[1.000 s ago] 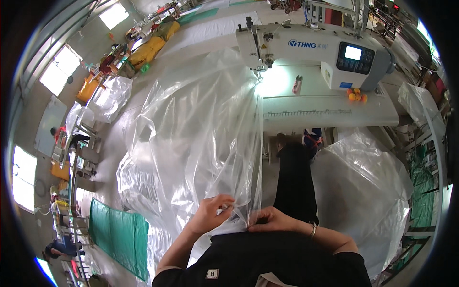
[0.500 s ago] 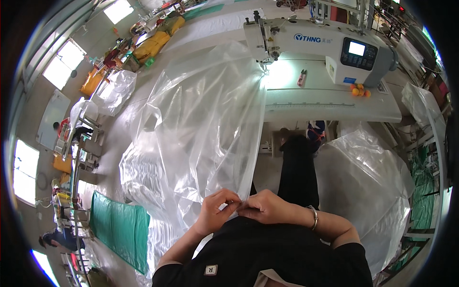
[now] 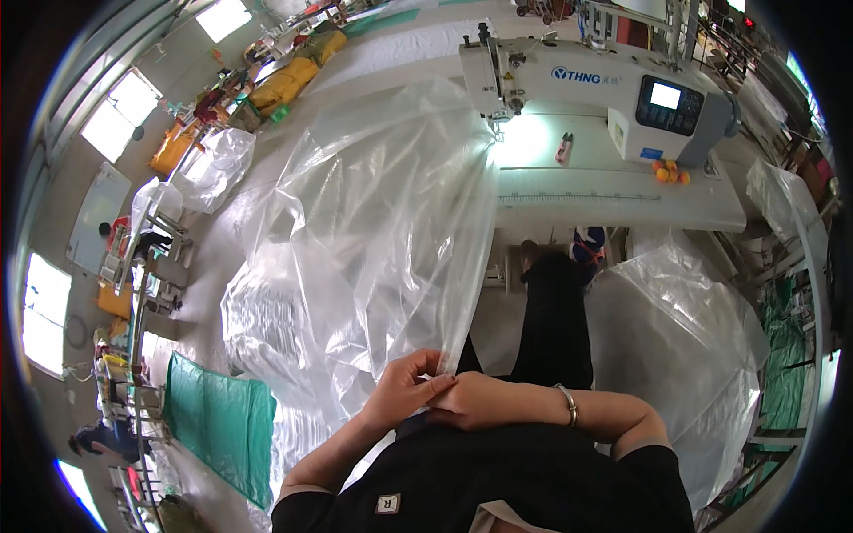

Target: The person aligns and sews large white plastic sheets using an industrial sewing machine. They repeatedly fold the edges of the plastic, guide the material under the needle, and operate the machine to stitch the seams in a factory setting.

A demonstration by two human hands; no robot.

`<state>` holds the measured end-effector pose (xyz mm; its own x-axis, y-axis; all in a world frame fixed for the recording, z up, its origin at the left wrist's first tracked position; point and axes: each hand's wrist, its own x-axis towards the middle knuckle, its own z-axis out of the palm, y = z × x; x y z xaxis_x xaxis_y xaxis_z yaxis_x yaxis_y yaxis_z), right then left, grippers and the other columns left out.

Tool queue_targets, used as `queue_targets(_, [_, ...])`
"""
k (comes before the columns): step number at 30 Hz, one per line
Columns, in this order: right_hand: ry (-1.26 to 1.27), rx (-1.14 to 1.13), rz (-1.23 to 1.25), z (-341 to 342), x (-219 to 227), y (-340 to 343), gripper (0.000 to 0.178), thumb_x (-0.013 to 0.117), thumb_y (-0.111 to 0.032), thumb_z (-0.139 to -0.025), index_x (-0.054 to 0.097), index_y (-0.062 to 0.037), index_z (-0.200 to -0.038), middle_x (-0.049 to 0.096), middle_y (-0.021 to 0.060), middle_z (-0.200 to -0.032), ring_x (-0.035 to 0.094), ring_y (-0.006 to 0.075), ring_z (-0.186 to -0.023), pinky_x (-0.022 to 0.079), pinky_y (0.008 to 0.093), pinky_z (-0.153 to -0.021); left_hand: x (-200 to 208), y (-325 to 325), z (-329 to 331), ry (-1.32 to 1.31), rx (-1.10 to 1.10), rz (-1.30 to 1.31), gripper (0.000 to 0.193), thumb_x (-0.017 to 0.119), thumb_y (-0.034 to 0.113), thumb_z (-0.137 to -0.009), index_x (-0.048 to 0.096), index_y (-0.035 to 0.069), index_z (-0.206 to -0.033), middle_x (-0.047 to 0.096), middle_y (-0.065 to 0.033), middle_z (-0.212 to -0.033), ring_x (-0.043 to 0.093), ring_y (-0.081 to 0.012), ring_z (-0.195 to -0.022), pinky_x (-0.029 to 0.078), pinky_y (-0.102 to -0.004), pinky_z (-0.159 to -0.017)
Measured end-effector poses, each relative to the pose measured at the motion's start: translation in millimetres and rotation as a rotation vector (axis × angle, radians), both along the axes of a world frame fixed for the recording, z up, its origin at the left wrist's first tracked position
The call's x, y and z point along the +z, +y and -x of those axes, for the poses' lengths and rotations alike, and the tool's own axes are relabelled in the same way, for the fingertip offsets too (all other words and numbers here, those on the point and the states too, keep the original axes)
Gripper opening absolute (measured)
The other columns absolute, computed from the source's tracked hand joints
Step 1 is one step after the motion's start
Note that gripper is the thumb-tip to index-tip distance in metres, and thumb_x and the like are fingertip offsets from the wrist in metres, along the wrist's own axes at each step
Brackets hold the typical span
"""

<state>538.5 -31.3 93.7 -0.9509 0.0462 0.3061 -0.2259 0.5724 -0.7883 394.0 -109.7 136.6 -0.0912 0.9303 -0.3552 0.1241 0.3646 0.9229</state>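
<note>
A large clear plastic sheet [image 3: 382, 213] hangs from the sewing machine [image 3: 569, 80] down to my lap, its right edge gathered into a long narrow fold. My left hand [image 3: 409, 391] is closed on the lower end of that edge, thumb pressed toward the fingers. Against it lies my right hand [image 3: 475, 401], curled at the same end of the sheet, its fingertips mostly hidden. A bracelet [image 3: 567, 404] circles my right wrist. The sheet's upper end lies beside the lit needle area [image 3: 498, 133].
On the machine table [image 3: 613, 209] lie red-handled thread snips [image 3: 564, 147] and several small orange balls [image 3: 670, 171]. More clear plastic [image 3: 675, 355] is heaped at my right. A green sheet [image 3: 218, 426] lies on the left floor. Other people sit at the far left.
My right hand has shifted slightly left and lower, its wrist bending closer against my left hand. The sheet's edge has swung a little; the view has tilted slightly.
</note>
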Motion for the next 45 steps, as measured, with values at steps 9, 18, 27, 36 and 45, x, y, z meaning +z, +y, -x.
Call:
queue_targets(9, [0.546,-0.614,1.544,27,-35,120,0.023,0.053,-0.011,-0.085,0.061,-0.0002,-0.103,0.061,0.0152,-0.102,0.058,0.0165,-0.096,0.047,0.0277,-0.078,18,0,-5,0.76,-0.231,-0.628,0.006,0.059,0.003,-0.075,0.061,0.0,-0.08,0.058,-0.0145,-0.075,0.059,-0.0311,-0.065,0.048,-0.0304,-0.058])
queue_targets(18, [0.155,-0.557,0.091,35,-120,132,0.015,0.053,-0.012,-0.085,0.061,-0.0021,-0.093,0.061,0.0143,-0.085,0.06,0.0228,-0.077,0.048,0.0328,-0.066,-23,39,-11,0.657,-0.736,-0.694,0.009,0.056,0.01,-0.075,0.049,0.005,-0.079,0.05,-0.0096,-0.075,0.058,-0.028,-0.063,0.05,-0.0369,-0.056])
queue_targets(27, [-0.357,-1.217,-0.568,50,-9,259,0.017,0.057,-0.015,-0.077,0.062,0.0004,-0.083,0.06,0.0182,-0.063,0.062,0.0328,-0.062,0.05,0.0409,-0.059,-16,56,0,0.393,-0.863,-0.687,0.015,0.058,0.006,-0.075,0.046,0.003,-0.084,0.046,-0.0119,-0.074,0.056,-0.0295,-0.064,0.046,-0.0388,-0.055])
queue_targets(36, [-0.525,-1.224,-0.686,61,-13,263,0.009,0.056,-0.01,-0.075,0.06,-0.0028,-0.078,0.061,0.0152,-0.063,0.063,0.0296,-0.062,0.049,0.0377,-0.056,-39,70,20,0.251,-0.774,-0.664,0.012,0.057,0.004,-0.077,0.049,0.001,-0.085,0.047,-0.0128,-0.072,0.056,-0.03,-0.066,0.044,-0.0383,-0.057])
queue_targets(45, [-0.493,-1.225,-0.684,69,-9,294,0.008,0.055,-0.006,-0.076,0.06,-0.0016,-0.079,0.062,0.013,-0.063,0.063,0.027,-0.062,0.05,0.0346,-0.055,-49,100,26,0.368,-0.543,-0.628,0.011,0.056,0.004,-0.076,0.046,0.004,-0.081,0.05,-0.0139,-0.067,0.056,-0.0332,-0.062,0.046,-0.0404,-0.053])
